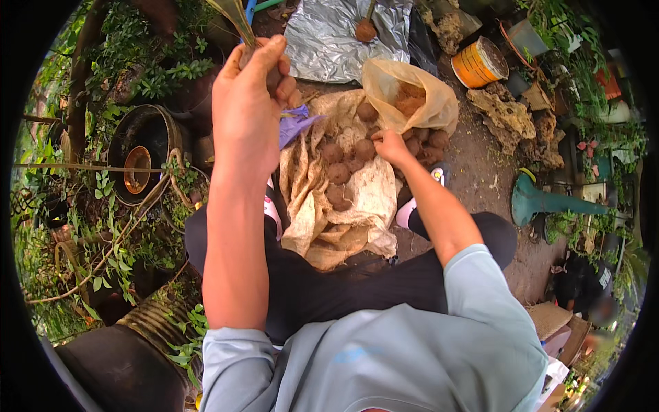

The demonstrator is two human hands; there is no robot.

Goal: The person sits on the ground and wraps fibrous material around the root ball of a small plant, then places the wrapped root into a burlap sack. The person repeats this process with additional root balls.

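Note:
My left hand [248, 98], raised at upper left, grips the base of a green plant shoot [236, 18]. A dark rounded lump shows between its fingers, mostly hidden. Lower and to the right, my right hand [392, 148] reaches in among brown soil or fibre balls [338, 173], at the lower edge of a translucent plastic bag [378, 77]. Whether its fingers pinch a ball or the bag I cannot tell. Inside the bag lies loose reddish-brown fibre [410, 99]. Several balls rest on a crumpled woven sack [368, 193] between my feet.
Beyond the sack, a silver plastic sheet [324, 41] carries a stemmed brown ball [365, 31]. A purple plastic piece [292, 126] lies near my left wrist. An orange bucket [476, 63], rough rocks [504, 116] and a green stand [530, 201] are at right. Pots [170, 129] and vines crowd the left.

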